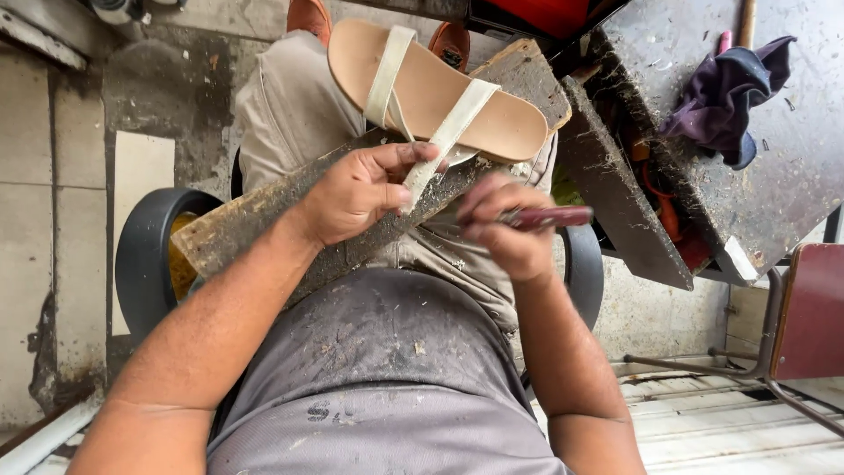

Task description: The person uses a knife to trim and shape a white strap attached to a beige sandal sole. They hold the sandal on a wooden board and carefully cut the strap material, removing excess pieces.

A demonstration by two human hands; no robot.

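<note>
A tan sandal [440, 88] with two cream straps lies sole-up across a worn wooden board [264, 211] that rests on my lap. My left hand [360, 189] pinches the loose end of the nearer cream strap [444, 141] and pulls it toward me over the board's edge. Just right of it, my right hand [505, 233] is closed around a tool with a dark red handle [549, 216]; its tip is blurred and hidden behind the fingers. Both hands sit close together at the sandal's near side.
A rough, glue-stained workbench [791, 149] stands at the right with a dark purple cloth [725, 97] on it and an open drawer [624, 185] of tools. A red chair [813, 308] is at the lower right. I sit in a dark armchair [141, 255] on a tiled floor.
</note>
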